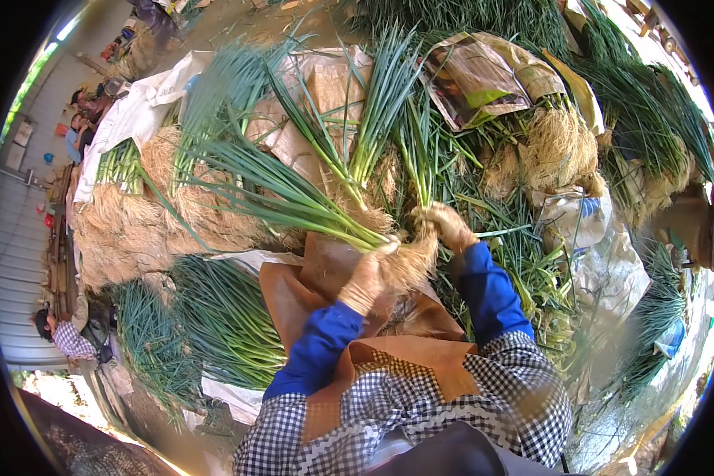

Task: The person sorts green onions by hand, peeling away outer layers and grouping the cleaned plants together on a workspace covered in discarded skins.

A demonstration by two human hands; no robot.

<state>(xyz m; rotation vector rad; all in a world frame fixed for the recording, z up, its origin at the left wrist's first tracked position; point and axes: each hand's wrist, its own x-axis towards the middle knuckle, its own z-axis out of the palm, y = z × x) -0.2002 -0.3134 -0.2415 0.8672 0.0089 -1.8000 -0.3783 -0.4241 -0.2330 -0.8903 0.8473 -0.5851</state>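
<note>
We hold a bunch of scallions [325, 198] by the rooty base at centre, left hand [366, 279] closed under it, right hand [450, 224] gripping beside; we judge cleaning roots [411, 258] comes next, needing steady pulls.

Both blue-sleeved forearms reach forward, the gloved left hand [366, 279] and right hand [450, 224] closed in grips, near each other.

onion bunch [325, 190] between root pile [127, 230] and sacks [587, 238].
</note>
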